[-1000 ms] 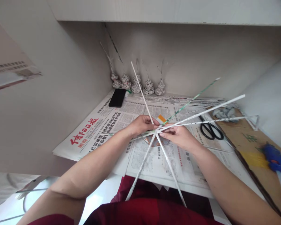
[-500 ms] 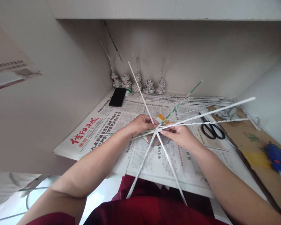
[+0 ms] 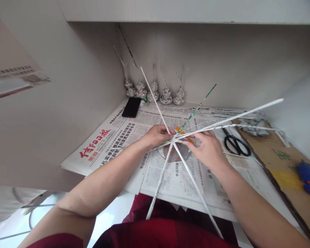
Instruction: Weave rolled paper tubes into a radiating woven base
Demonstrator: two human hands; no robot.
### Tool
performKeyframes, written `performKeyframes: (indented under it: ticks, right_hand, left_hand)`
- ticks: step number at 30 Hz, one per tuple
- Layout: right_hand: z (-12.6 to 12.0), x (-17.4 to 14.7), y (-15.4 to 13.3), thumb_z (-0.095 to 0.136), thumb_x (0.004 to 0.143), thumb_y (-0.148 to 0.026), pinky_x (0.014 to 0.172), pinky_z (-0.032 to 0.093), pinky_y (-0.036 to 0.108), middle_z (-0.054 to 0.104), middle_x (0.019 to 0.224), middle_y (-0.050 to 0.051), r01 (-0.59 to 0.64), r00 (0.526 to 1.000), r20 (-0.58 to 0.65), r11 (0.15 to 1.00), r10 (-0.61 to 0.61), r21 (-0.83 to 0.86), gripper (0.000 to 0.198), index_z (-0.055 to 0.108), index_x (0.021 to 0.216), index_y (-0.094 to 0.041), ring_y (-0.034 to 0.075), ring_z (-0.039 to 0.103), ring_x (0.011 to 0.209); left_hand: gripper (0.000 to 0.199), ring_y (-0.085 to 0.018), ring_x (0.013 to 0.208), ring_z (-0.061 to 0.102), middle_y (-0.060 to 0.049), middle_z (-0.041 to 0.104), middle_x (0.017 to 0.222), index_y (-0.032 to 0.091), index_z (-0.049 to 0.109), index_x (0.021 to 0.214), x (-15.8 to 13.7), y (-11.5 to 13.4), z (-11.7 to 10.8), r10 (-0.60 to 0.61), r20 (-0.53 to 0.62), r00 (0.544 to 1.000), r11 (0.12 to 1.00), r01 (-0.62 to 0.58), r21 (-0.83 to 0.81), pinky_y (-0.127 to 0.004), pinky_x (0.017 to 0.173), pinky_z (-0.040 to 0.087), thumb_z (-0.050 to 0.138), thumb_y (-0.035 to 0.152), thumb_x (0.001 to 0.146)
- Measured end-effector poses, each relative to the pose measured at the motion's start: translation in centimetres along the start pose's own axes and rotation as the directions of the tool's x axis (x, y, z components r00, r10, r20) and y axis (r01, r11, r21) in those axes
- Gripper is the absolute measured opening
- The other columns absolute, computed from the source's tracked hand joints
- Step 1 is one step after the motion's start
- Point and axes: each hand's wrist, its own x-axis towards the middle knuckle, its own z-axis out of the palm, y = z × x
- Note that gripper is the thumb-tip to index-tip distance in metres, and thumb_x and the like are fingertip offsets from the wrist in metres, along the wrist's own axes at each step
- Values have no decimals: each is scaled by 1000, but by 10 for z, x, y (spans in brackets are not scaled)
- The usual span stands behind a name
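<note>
Several rolled paper tubes (image 3: pixel 186 164), mostly white, cross at one centre and fan out like spokes. One spoke is a green-patterned paper tube (image 3: pixel 198 109) pointing up and right. My left hand (image 3: pixel 158 135) pinches the tubes just left of the crossing. On the right side, my right hand (image 3: pixel 209 148) has its thumb and fingers closed around a paper tube near the centre; the fingertips are partly covered by the tubes above. Beneath the crossing lies a grey, rounded piece with orange marks (image 3: pixel 173 155), partly hidden by tubes and hands.
Newspaper (image 3: pixel 134 151) covers the tabletop. Small woven paper gourds (image 3: pixel 166 95) line the back wall, beside a black phone (image 3: pixel 131 107). Loose paper tubes (image 3: pixel 209 111) lie behind. To the right are black scissors (image 3: pixel 236 144), cardboard (image 3: pixel 274 151) and a blue glue gun (image 3: pixel 309 176).
My right hand has shifted slightly right, its thumb and fingers more spread from the centre. The spokes have turned a little, the lower ones swinging right. My left hand stays at the crossing.
</note>
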Motion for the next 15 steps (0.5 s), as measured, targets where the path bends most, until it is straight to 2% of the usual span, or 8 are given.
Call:
performKeyframes:
  ticks: [2,4,6,7,9,11,13,15]
  right_hand:
    - [-7,-1,-1,67,78,-40,75,46,37,71,82,6,-10,999,-54,998,7,-60,18,73,82,-24,26,63,84]
    - [-8,-3,-4,64,81,-46,63,44,33,68,66,5,-98,995,-6,995,98,-15,26,71,72,-23,22,61,67]
    - [-3,-6,-8,61,81,-53,54,41,31,64,56,3,-246,961,167,956,219,159,35,71,68,-22,19,58,55]
    - [1,-7,-11,60,81,-55,51,41,30,65,57,3,-343,920,291,896,261,282,36,72,73,-22,18,58,53]
    - [10,-9,-18,59,81,-57,46,42,27,71,74,5,-557,806,516,665,290,497,39,71,95,-23,17,61,54]
    - [19,-9,-24,63,80,-55,45,45,25,72,95,6,-686,725,630,374,279,624,42,66,109,-25,16,65,63]
    - [25,-7,-29,70,75,-49,48,47,22,70,99,6,-697,709,642,152,292,701,38,67,103,-24,15,67,71]
    - [31,-6,-30,78,69,-42,49,48,19,68,89,3,-659,717,611,44,336,750,33,67,91,-20,13,65,69]
  left_hand:
    - [17,-12,63,63,-2,71,73,12,70,84,1,0,-1,39,-36,999,999,-39,3,-24,67,50,73,12,67]
    - [16,-13,67,64,-3,71,75,12,71,84,3,-1,-2,73,-60,996,997,-72,9,-25,71,50,72,13,68]
    - [16,-13,69,64,-3,72,77,12,71,84,5,-2,-3,104,-77,992,995,-103,16,-25,74,49,72,13,69]
    - [16,-13,70,64,-4,72,78,12,71,85,5,-2,-3,120,-86,989,993,-119,19,-25,74,49,71,14,69]
    - [18,-13,71,64,-4,72,79,12,70,87,5,-2,-3,153,-101,983,988,-152,14,-25,74,49,71,16,70]
    - [21,-13,70,64,-4,72,79,12,70,90,3,-1,-2,170,-107,980,985,-172,-7,-25,73,49,72,18,70]
    - [23,-13,68,64,-3,71,77,12,69,90,1,-1,0,163,-99,982,986,-166,-27,-25,70,49,73,20,69]
    - [24,-13,67,63,-3,70,75,12,69,89,1,-2,2,142,-85,986,989,-144,-26,-25,69,48,75,21,68]
